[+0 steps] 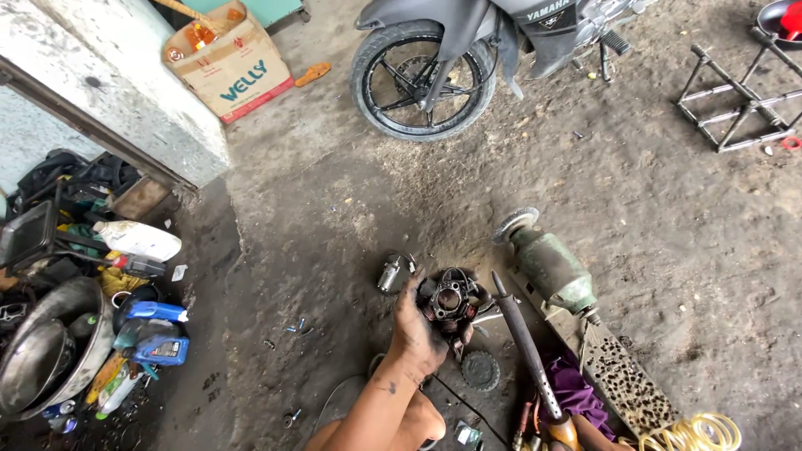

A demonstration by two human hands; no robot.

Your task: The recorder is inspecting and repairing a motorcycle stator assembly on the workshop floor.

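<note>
My left hand [415, 330], black with grease, is closed around the left side of a dark, oily round engine part [451, 301] with a hole in its middle and wires on it, held just above the dirt floor. Reddish fingertips that may be my right hand [462, 334] show under the part; the rest of that hand is hidden. A small toothed gear [480, 370] lies on the ground just below the part. A small shiny metal cylinder [388, 274] lies to its upper left.
An angle grinder [547, 267], a long wooden-handled tool [522, 342], a perforated metal plate [622, 376] and a purple cloth [568, 388] lie to the right. A motorcycle wheel [422, 79] and cardboard box [230, 63] stand ahead. Oil bottles [154, 334] and a metal basin [50, 351] crowd the left.
</note>
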